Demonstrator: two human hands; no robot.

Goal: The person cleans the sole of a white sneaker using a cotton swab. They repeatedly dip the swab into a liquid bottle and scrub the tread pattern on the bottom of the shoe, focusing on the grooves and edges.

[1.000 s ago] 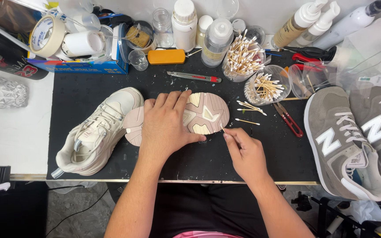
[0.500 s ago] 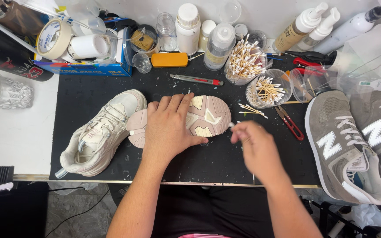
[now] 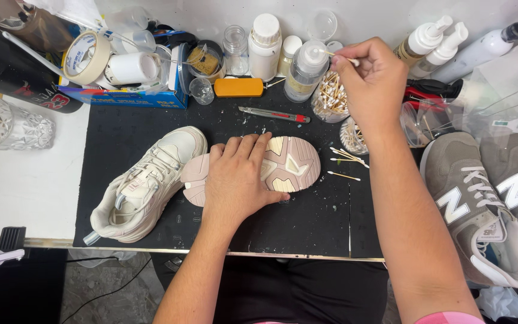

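Swab (image 3: 344, 58) pinched in my right hand (image 3: 372, 81) touches the bottle (image 3: 304, 68) tip at nine o'clock, while my spread left hand (image 3: 238, 177) pins the upturned shoe (image 3: 289, 163) lying three-to-nine.

Bright, even light falls from overhead across the whole work surface, with no harsh shadows. A soft, short shadow sits just under the fingers of the left hand (image 3: 239, 176) where they press on the pink shoe sole (image 3: 292, 162). The black mat (image 3: 307, 216) below those fingers looks matte, without glare. White bottle caps (image 3: 266, 27) beyond the right hand (image 3: 372, 78) are close to washed out. The cut-glass tumbler (image 3: 7, 126), far left of the fingers, shows small glints. Focus is sharp in the centre. The wide lens bends and stretches things toward the edges, notably the grey shoes (image 3: 487, 198) at right.
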